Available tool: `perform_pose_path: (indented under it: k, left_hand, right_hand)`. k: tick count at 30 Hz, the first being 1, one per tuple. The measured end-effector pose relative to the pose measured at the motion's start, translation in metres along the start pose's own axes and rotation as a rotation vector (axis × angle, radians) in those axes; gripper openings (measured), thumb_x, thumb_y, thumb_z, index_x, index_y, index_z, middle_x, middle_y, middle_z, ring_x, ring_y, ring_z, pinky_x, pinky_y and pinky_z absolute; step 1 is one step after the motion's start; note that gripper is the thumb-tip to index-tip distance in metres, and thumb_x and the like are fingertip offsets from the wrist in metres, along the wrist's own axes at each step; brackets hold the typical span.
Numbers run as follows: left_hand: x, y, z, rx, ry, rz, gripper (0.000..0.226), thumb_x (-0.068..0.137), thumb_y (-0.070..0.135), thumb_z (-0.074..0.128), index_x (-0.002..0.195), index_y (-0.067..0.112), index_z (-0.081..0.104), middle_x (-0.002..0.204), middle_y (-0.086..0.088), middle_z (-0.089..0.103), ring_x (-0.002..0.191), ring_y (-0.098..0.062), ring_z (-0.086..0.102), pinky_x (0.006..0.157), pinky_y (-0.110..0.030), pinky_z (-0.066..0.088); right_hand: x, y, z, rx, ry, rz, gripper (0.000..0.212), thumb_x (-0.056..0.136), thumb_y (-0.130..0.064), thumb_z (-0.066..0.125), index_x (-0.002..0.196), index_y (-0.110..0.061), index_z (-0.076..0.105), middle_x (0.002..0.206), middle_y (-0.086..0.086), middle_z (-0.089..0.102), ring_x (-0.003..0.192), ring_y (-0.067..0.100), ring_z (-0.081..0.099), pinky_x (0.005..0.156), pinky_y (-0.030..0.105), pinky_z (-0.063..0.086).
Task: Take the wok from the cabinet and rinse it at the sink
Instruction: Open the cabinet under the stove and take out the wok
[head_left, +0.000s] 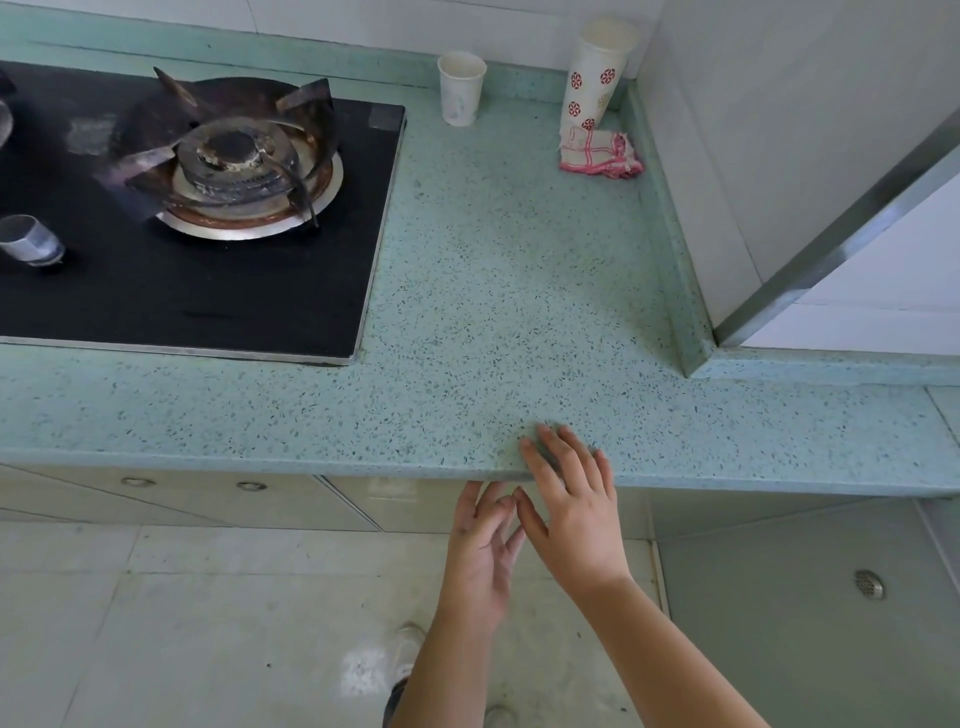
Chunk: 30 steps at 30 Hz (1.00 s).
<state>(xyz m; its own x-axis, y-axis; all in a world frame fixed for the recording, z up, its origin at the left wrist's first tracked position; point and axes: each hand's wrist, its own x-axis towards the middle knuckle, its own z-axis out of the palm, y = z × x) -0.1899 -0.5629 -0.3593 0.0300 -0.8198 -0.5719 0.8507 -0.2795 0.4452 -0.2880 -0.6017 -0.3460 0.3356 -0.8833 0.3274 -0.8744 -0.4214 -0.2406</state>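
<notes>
We note both hands open, empty: right hand on the surface front edge, left hand below. Cups' contents unseen.

Both hands reach forward, left hand and right hand open, fingers spread.

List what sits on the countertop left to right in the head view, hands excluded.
Stove knob → gas burner → single paper cup → stack of paper cups, with the folded cloth lying just in front of that stack.
</notes>
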Motion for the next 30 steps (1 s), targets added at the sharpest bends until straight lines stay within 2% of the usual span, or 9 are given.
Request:
perform_pose_path:
  k: [3, 5, 9, 13, 16, 19, 23, 27, 30]
  left_hand:
    - [0.000, 0.002, 0.000, -0.028, -0.007, -0.016, 0.063, 0.074, 0.012, 0.060, 0.134, 0.016, 0.042, 0.140, -0.009, 0.048, 0.130, -0.025, 0.045, 0.113, -0.046, 0.028]
    - [0.000, 0.003, -0.001, -0.024, 0.015, -0.025, 0.050, 0.081, 0.008, 0.058, 0.129, 0.017, 0.045, 0.136, -0.009, 0.051, 0.129, -0.023, 0.046, 0.113, -0.045, 0.028]
    - [-0.005, 0.005, -0.002, -0.061, 0.045, -0.063, 0.025, 0.091, 0.002, 0.047, 0.109, 0.020, 0.051, 0.113, -0.004, 0.060, 0.123, -0.023, 0.049, 0.114, -0.044, 0.027]
    - [-0.011, 0.006, -0.004, -0.102, 0.034, -0.074, 0.034, 0.083, 0.001, 0.057, 0.113, 0.015, 0.050, 0.116, -0.008, 0.060, 0.122, -0.024, 0.050, 0.113, -0.040, 0.028]
    - [-0.014, 0.007, -0.005, -0.107, 0.078, -0.090, 0.021, 0.084, -0.002, 0.054, 0.094, 0.017, 0.054, 0.095, -0.004, 0.068, 0.111, -0.023, 0.056, 0.109, -0.036, 0.032]
    - [-0.018, 0.007, -0.006, -0.102, 0.076, -0.095, 0.028, 0.069, -0.004, 0.066, 0.082, 0.018, 0.054, 0.074, 0.000, 0.072, 0.091, -0.017, 0.066, 0.101, -0.034, 0.037]
    - [-0.025, 0.006, -0.007, -0.100, 0.098, -0.064, 0.025, 0.071, -0.004, 0.061, 0.083, 0.014, 0.051, 0.065, -0.003, 0.069, 0.067, -0.014, 0.069, 0.089, -0.032, 0.046]
    - [-0.038, 0.008, -0.006, -0.003, 0.115, -0.038, 0.037, 0.063, 0.002, 0.063, 0.094, 0.014, 0.047, 0.061, -0.002, 0.067, 0.074, -0.019, 0.063, 0.079, -0.029, 0.047]
    - [-0.047, 0.008, -0.007, 0.082, 0.151, -0.040, 0.034, 0.077, -0.007, 0.063, 0.098, 0.014, 0.046, 0.072, -0.009, 0.062, 0.078, -0.021, 0.058, 0.075, -0.029, 0.046]
  right_hand:
    - [0.000, 0.001, 0.001, 0.011, 0.002, 0.008, 0.042, 0.082, -0.034, 0.049, 0.122, -0.020, 0.048, 0.128, 0.009, 0.060, 0.126, 0.023, 0.038, 0.103, 0.041, 0.025]
    - [0.000, 0.001, 0.000, 0.008, 0.001, 0.007, 0.043, 0.082, -0.033, 0.049, 0.123, -0.020, 0.047, 0.128, 0.008, 0.060, 0.126, 0.023, 0.038, 0.103, 0.042, 0.029]
    - [0.000, -0.001, -0.002, 0.006, -0.017, 0.006, 0.044, 0.081, -0.034, 0.047, 0.123, -0.019, 0.047, 0.128, 0.009, 0.060, 0.127, 0.023, 0.037, 0.101, 0.048, 0.039]
    - [-0.001, -0.001, -0.003, 0.033, -0.048, 0.012, 0.046, 0.082, -0.035, 0.048, 0.124, -0.018, 0.046, 0.129, 0.010, 0.059, 0.128, 0.024, 0.035, 0.103, 0.042, 0.026]
    - [-0.001, 0.000, -0.006, 0.036, -0.067, 0.008, 0.047, 0.082, -0.035, 0.048, 0.126, -0.017, 0.046, 0.131, 0.011, 0.058, 0.129, 0.024, 0.034, 0.103, 0.041, 0.023]
    - [-0.002, -0.001, -0.010, 0.016, -0.097, 0.009, 0.050, 0.082, -0.035, 0.046, 0.128, -0.017, 0.044, 0.133, 0.010, 0.056, 0.130, 0.023, 0.032, 0.106, 0.041, 0.024]
    - [-0.001, -0.006, -0.014, -0.006, -0.163, 0.044, 0.053, 0.080, -0.037, 0.043, 0.130, -0.019, 0.040, 0.135, 0.009, 0.055, 0.131, 0.022, 0.030, 0.101, 0.050, 0.037]
    - [0.000, -0.010, -0.018, -0.007, -0.216, 0.068, 0.055, 0.079, -0.040, 0.044, 0.129, -0.018, 0.043, 0.135, 0.008, 0.055, 0.131, 0.025, 0.037, 0.100, 0.051, 0.038]
    - [-0.001, -0.012, -0.022, -0.030, -0.257, 0.059, 0.057, 0.080, -0.043, 0.043, 0.131, -0.017, 0.045, 0.137, 0.008, 0.054, 0.129, 0.030, 0.047, 0.100, 0.051, 0.036]
